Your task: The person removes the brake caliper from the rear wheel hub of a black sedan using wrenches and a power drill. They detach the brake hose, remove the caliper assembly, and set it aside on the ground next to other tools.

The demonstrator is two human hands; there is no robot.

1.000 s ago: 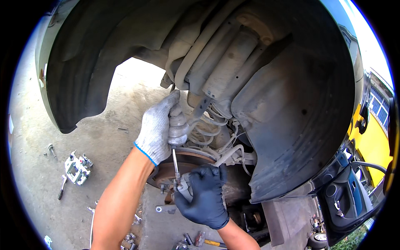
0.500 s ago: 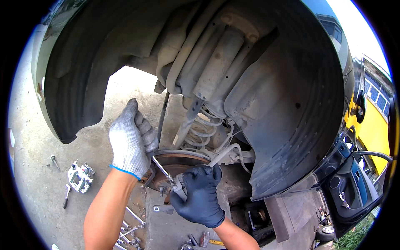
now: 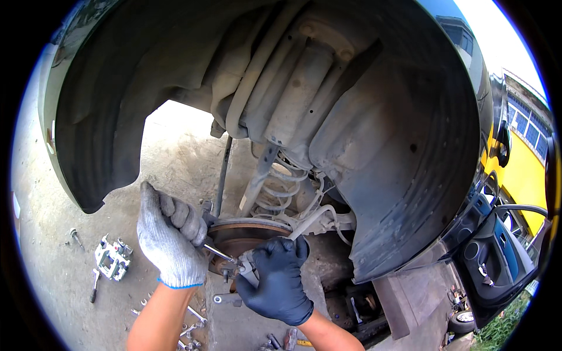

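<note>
Curling fingers: left hand (image 3: 174, 238) around silver tool (image 3: 219, 252), right hand (image 3: 275, 282) around grey part (image 3: 247, 271).

Lower center, a black-gloved right hand (image 3: 275, 284) hides part of a rusty round brake disc (image 3: 234, 233) from me; a white knit-gloved left hand (image 3: 172, 237) covers one end of a slim silver tool (image 3: 220, 252). The bottom edge crops both bare forearms (image 3: 155, 324), the right one masking a yellow-handled hammer (image 3: 291, 337).

You hold a silver-shafted tool (image 3: 220, 253) slanting down to the right, its lower end at a pale grey metal piece (image 3: 247, 270), partly covered by your grip.
</note>
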